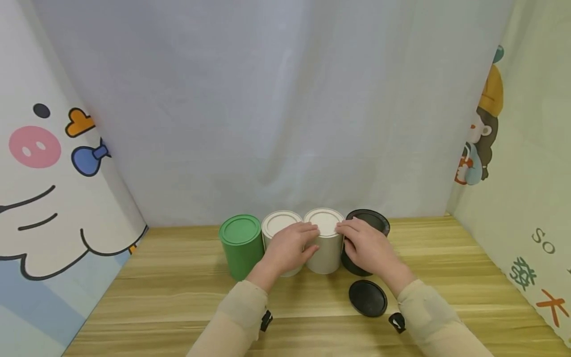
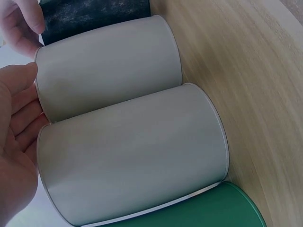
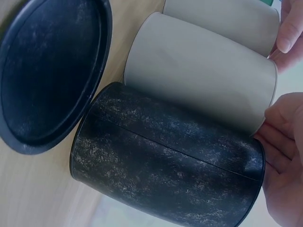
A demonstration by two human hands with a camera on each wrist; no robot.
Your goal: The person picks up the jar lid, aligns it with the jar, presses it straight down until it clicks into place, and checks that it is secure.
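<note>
Four containers is more than I number, so several round cans stand in a row: a green can [image 1: 243,250], a left white can [image 2: 135,156], a right white can [image 1: 324,254] and a black can [image 3: 165,158]. My left hand [image 1: 289,246] reaches over the left white can, its extended fingers on the lid of the right one and its thumb near that rim. From the other side, my right hand [image 1: 368,245] rests its fingertips at the same lid's right edge, its palm beside the black can. Whether the black can is covered, I cannot tell.
A round black lid [image 1: 368,298] lies on the wooden table [image 1: 178,297] in front of the black can. Behind the row hangs a pale curtain [image 1: 267,109]. Printed panels stand at both sides, with cartoon figures on them.
</note>
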